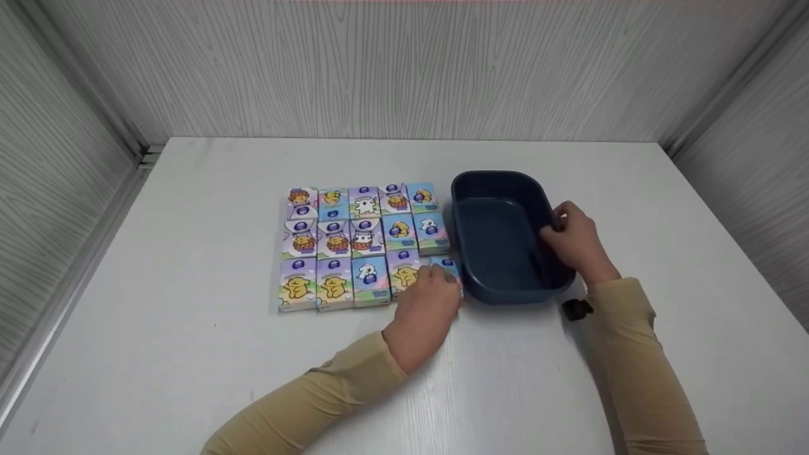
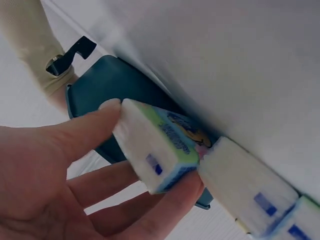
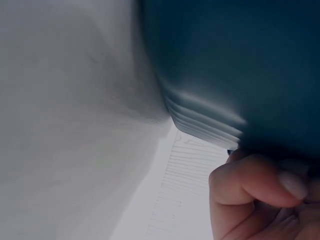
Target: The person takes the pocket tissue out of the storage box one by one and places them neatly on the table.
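My left hand (image 1: 426, 309) pinches a small blue printed tissue pack (image 2: 142, 140) between thumb and fingers, at the near right corner of a block of similar tissue packs (image 1: 334, 282). In the head view the hand covers most of that pack; the left wrist view shows its white side with a dark blue mark. Just to its right stands a dark blue rectangular bin (image 1: 505, 296) with rounded corners and nothing inside. My right hand (image 1: 578, 243) grips the bin's right rim, thumb on the inner side, fingers mostly hidden behind the wall.
The tissue packs lie in three close rows on a white table (image 1: 189, 354), printed with cartoon animals in purple and blue. A wood-grain panel (image 1: 404, 69) rises behind the table, with side panels left and right. A black clip (image 1: 576, 309) sits at the right wrist.
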Available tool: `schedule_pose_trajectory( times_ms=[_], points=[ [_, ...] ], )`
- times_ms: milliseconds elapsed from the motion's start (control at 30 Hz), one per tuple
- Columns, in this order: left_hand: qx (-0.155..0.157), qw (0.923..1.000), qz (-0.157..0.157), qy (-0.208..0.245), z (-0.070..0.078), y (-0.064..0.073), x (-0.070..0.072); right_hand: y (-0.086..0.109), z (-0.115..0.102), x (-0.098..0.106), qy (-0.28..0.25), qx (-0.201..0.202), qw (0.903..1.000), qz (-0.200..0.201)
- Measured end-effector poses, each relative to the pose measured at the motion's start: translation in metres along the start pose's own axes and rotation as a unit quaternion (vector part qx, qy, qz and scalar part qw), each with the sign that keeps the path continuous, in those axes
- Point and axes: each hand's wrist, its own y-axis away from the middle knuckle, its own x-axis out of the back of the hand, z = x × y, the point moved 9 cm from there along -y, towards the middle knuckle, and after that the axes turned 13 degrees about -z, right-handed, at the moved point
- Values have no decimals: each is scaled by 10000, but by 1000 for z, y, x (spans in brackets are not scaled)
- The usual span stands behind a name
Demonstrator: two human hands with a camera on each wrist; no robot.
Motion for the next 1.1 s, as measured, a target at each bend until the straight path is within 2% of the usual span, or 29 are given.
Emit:
schedule_pose_trajectory(
  times_ms=[133,200,400,500,600,667,767,833,933,1100],
  points=[
    [-182,9972,69,-723,6,-2,-2,1,0,1,-10,38,10000,15],
    [-142,9963,22,-845,5,-3,-4,1,0,0,-8,52,10000,-2],
    [228,9956,-440,-800,-8,-10,-7,0,-1,0,-40,90,10000,-10],
    [310,9949,-595,-748,-12,-11,-7,-1,-2,1,-25,133,9999,24],
    [316,9951,-601,-722,-13,-12,-7,-2,-2,1,-15,149,9999,17],
    [325,9953,-393,-827,-14,-11,-6,-2,-2,1,-11,131,9999,0],
    [283,9958,-241,-833,-16,-10,-4,-1,-1,0,-50,110,9999,-70],
    [219,9969,-258,-710,-18,-8,-3,-1,1,-1,-96,88,9998,-133],
    [81,9980,-596,-173,-24,-4,-2,1,3,0,-53,53,9998,-158],
    [123,9939,-920,593,-46,3,7,8,-4,12,288,-56,9994,200]
  ],
)
